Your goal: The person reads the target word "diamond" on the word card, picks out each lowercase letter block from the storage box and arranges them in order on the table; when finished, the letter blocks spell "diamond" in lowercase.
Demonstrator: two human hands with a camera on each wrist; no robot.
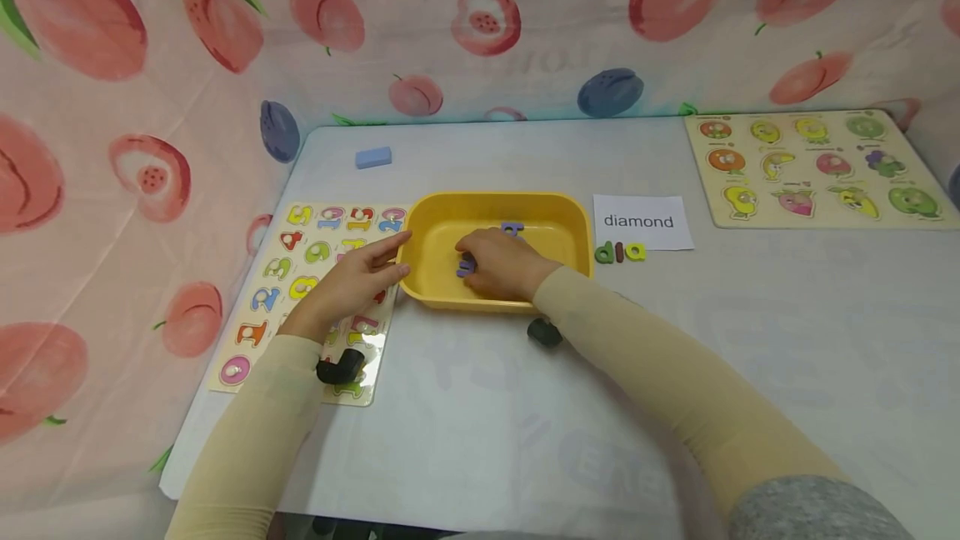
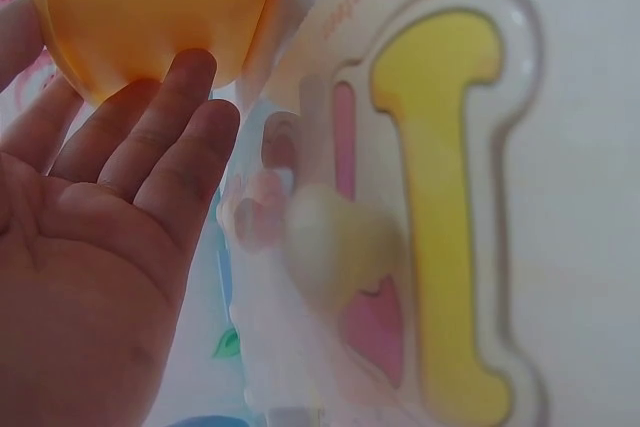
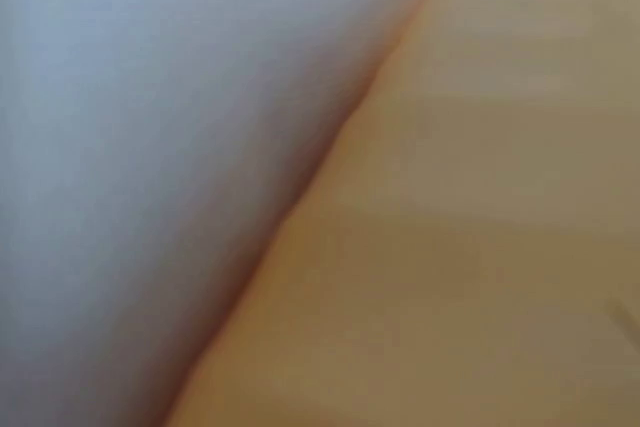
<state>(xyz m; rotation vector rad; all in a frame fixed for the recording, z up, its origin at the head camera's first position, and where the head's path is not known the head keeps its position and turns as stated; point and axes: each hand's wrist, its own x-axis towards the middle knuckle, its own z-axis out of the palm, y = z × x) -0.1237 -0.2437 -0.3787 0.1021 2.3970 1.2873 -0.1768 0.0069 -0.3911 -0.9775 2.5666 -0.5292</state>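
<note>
A yellow tray (image 1: pixel 495 304) stands in the middle of the table. My right hand (image 1: pixel 504 261) reaches into it, fingers bent down around a purple letter (image 1: pixel 467 265) that shows between thumb and fingers. Another purple letter (image 1: pixel 512 228) lies behind that hand, partly covered. At the tray's left end, my left hand (image 1: pixel 352 286) touches the rim with its fingers extended; its palm shows in the left wrist view. To the right of the tray is a white card (image 1: pixel 643 222) printed "diamond", with green, red and yellow letters (image 1: pixel 635 252) reading "dia" below it. The right wrist view is blurred.
A number puzzle board (image 1: pixel 255 307) lies under the left hand and forearm. At the back right is a fruit puzzle board (image 1: pixel 832 169). A blue block (image 1: pixel 373 157) sits at the back left. Fruit-printed cloth (image 1: pixel 345 82) hangs behind the table.
</note>
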